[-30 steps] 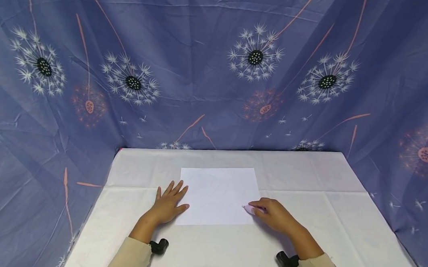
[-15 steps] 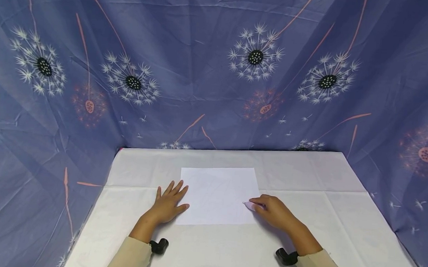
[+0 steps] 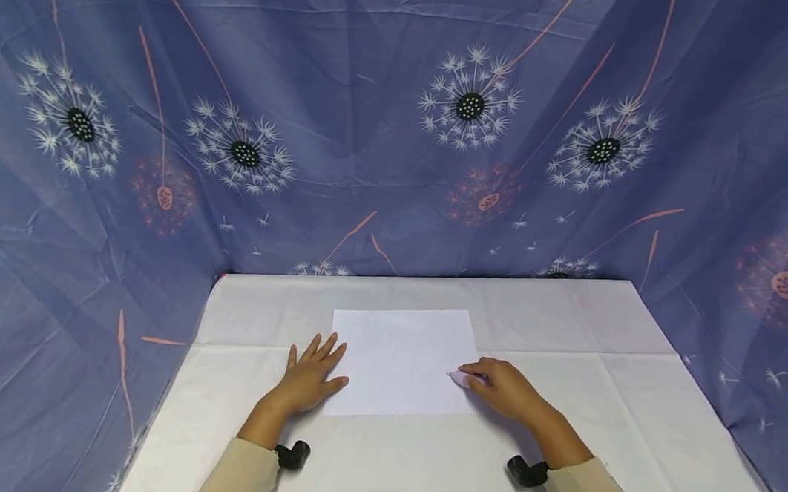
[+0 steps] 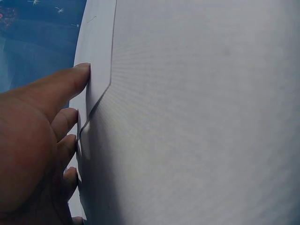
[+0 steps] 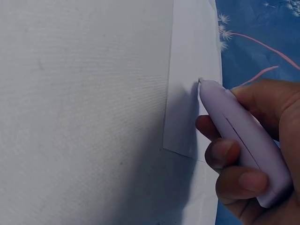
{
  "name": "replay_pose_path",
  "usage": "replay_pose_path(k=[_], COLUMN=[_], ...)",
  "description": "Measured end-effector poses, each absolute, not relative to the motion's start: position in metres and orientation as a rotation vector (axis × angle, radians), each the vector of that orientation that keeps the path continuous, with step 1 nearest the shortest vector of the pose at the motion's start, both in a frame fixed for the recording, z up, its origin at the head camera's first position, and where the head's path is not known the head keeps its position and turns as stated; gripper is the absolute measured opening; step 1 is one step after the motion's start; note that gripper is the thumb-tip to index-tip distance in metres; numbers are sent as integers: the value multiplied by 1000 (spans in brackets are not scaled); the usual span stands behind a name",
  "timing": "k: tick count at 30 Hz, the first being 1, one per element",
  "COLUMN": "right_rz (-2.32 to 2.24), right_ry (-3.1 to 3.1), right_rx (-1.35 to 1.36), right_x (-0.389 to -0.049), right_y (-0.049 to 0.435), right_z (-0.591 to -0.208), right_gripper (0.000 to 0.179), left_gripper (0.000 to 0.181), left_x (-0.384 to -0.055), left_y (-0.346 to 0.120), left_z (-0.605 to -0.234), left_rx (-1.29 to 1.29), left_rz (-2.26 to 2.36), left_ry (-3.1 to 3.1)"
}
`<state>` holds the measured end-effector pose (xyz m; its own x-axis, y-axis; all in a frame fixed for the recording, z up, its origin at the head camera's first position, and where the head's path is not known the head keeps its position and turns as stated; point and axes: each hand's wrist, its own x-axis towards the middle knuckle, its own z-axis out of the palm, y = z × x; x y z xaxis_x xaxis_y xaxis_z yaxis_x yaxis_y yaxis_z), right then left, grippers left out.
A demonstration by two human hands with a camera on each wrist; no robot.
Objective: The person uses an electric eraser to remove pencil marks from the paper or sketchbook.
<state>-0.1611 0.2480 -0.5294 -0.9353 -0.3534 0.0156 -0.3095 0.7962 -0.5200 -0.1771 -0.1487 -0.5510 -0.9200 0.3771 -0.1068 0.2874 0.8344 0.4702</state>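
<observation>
A white sheet of paper point(image 3: 398, 358) lies flat on the white-covered table. My left hand point(image 3: 308, 381) rests on its left edge with fingers spread. The left wrist view shows these fingers point(image 4: 61, 89) at the edge of the paper point(image 4: 99, 51), with a faint thin line farther along the sheet. My right hand point(image 3: 508, 392) grips a lavender, rounded pen-like tool point(image 5: 243, 140) with a slit along its side and a small narrow tip. The tip is at the right part of the sheet; whether it touches is hard to tell. The fingers hide much of the tool in the head view.
A white cloth point(image 3: 573, 404) with fold creases covers the table. Behind and at both sides hangs a blue curtain point(image 3: 373, 126) with a dandelion print. Black devices point(image 3: 293, 455) are worn on both wrists, below beige sleeves point(image 3: 241, 476).
The right hand and the tool's tip have shifted slightly away from the person across the paper, mostly in the first half second. The left hand has stayed in place.
</observation>
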Motion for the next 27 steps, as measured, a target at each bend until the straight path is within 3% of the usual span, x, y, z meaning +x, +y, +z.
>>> replay_pose_path(k=[27], right_rz=[-861], right_ry=[2889], right_rx=[-564], right_x=[-163], right_y=[252], right_z=[-529], right_gripper=[24], left_gripper=[68], left_x=[-177], left_y=[-149], left_z=[-553], left_rx=[523], left_rz=[666], left_ry=[2817])
